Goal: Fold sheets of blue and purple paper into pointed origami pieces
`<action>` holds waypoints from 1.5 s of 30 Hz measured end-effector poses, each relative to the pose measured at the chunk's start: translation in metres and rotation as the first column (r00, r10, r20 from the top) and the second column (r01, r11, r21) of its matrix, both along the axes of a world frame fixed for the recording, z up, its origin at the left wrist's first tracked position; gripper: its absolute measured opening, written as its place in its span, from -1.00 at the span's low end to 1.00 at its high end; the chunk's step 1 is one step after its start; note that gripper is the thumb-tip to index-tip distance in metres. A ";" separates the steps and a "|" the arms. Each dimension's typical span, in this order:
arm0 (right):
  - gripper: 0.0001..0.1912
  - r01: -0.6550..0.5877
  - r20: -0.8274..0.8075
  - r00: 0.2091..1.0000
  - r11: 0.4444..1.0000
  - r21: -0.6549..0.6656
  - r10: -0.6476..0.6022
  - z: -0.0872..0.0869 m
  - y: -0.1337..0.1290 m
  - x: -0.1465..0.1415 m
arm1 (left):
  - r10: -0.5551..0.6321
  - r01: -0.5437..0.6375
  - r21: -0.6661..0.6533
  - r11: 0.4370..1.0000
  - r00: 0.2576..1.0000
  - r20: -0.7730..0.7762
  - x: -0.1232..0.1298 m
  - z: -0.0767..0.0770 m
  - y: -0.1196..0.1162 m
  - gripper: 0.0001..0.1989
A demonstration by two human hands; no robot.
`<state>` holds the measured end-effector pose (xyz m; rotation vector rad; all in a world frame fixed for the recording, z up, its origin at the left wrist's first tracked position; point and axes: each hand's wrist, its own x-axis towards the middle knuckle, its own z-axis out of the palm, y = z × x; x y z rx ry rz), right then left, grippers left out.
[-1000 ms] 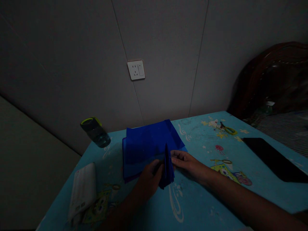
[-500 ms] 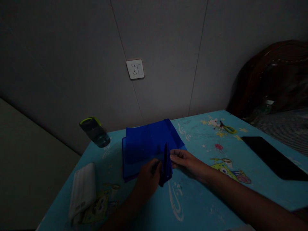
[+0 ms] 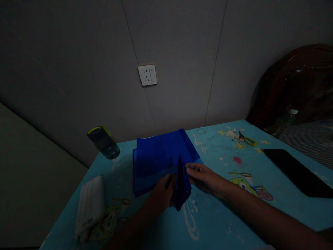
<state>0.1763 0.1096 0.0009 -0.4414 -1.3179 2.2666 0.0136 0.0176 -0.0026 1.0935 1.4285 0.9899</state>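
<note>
Head view: left hand [image 3: 162, 194] and right hand [image 3: 201, 175] pinch opposite sides of a folded blue bundle [image 3: 182, 187], held on edge above the patterned surface [image 3: 218, 222]. Blue sheets [image 3: 163, 152] lie behind; a white power bank [image 3: 90, 203] lies to the left.

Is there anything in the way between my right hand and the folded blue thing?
Nothing I can see is in between: your right hand is right at the folded blue thing. Your left hand is on its other side, and the flat blue sheets lie behind.
</note>
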 end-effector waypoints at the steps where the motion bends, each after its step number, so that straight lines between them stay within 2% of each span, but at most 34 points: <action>1: -0.71 0.003 -0.001 1.000 1.000 0.002 -0.003 0.001 0.000 0.000 | 0.014 -0.014 -0.011 1.000 1.000 0.020 0.000 0.000 0.000 -0.43; 6: -0.68 0.042 0.036 0.998 0.999 0.016 -0.042 0.007 0.000 0.002 | 0.015 -0.008 -0.058 0.998 0.993 0.113 -0.001 -0.004 0.003 -0.39; 10: -0.65 0.066 0.059 0.996 0.998 0.017 -0.067 0.004 0.002 0.002 | 0.028 -0.019 -0.056 0.998 0.985 0.171 -0.002 -0.008 0.005 -0.41; 14: -0.66 0.059 0.068 0.996 0.998 0.006 -0.059 -0.002 0.004 0.002 | 0.067 -0.062 -0.036 0.997 0.985 0.160 -0.004 -0.004 0.003 -0.31; 19: -0.67 0.067 0.050 0.996 0.998 0.012 -0.068 -0.002 0.004 0.002 | 0.091 -0.087 -0.034 0.996 0.983 0.157 0.000 0.004 0.001 -0.32; 22: -0.67 0.071 0.066 0.995 0.997 0.006 -0.071 -0.002 0.003 0.001 | 0.109 -0.104 -0.040 0.994 0.977 0.183 0.002 0.008 -0.001 -0.26; 26: -0.67 0.073 0.074 0.995 0.997 -0.023 -0.071 -0.003 0.003 0.001 | 0.068 -0.075 0.015 0.997 0.960 0.271 0.001 0.013 -0.004 -0.18; 31: -0.65 0.069 0.093 0.994 0.997 -0.044 -0.065 -0.002 0.002 0.002 | 0.012 -0.048 0.094 0.994 0.937 0.348 -0.001 0.014 -0.006 -0.25; 34: -0.63 0.059 0.096 0.994 0.998 -0.028 -0.056 -0.002 0.004 0.002 | -0.031 -0.027 0.168 0.985 0.942 0.335 -0.001 0.011 -0.006 -0.29; 38: -0.61 0.101 0.151 0.982 0.991 0.092 -0.114 0.002 0.005 0.002 | -0.074 0.004 0.239 0.971 0.956 0.285 -0.002 0.007 -0.007 -0.28; 42: -0.50 0.195 0.230 0.945 0.964 0.179 -0.234 0.008 0.004 0.002 | -0.026 -0.032 0.250 0.968 0.974 0.223 -0.004 0.007 -0.006 -0.37; 45: -0.47 0.213 0.231 0.938 0.955 0.208 -0.260 0.008 0.002 0.001 | 0.041 -0.075 0.255 0.964 0.989 0.139 -0.003 0.011 -0.005 -0.47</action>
